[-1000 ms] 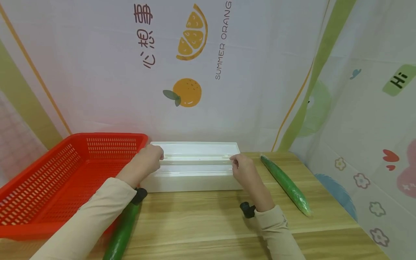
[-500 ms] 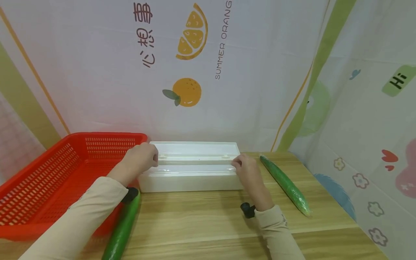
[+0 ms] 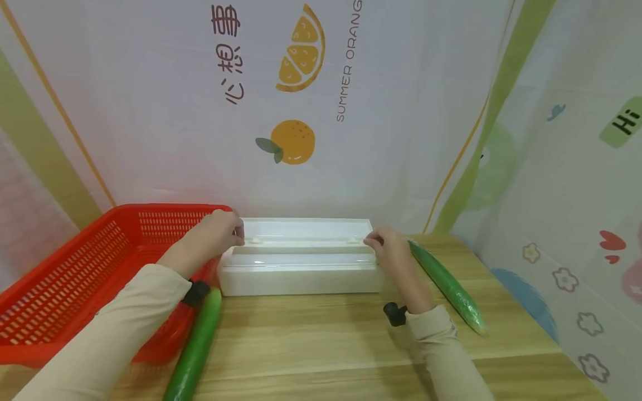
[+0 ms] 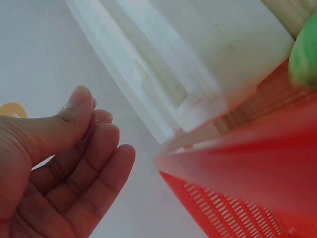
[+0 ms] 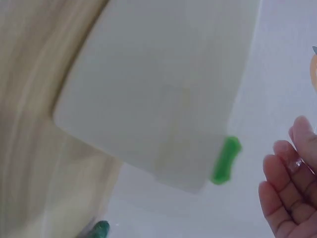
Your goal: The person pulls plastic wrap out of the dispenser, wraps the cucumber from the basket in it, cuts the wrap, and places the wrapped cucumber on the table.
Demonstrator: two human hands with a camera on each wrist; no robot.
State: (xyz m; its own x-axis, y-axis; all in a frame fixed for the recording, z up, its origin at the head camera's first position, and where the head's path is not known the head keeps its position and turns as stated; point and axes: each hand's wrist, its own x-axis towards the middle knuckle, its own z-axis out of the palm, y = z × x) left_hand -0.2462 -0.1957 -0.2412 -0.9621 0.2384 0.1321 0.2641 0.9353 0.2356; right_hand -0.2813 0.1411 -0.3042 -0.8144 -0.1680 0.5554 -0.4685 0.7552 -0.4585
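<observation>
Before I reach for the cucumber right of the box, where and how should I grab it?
I'd take the cucumber around its middle, your right hand coming from above, gripping across its width: it looks long and slim, lying flat and slanted on the table, apart from the box.

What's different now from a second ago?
The left hand has moved left and the right hand slightly right, widening the gap between them. Whether they gripped or released anything is unclear. The box, basket and both cucumbers stayed put.
</observation>
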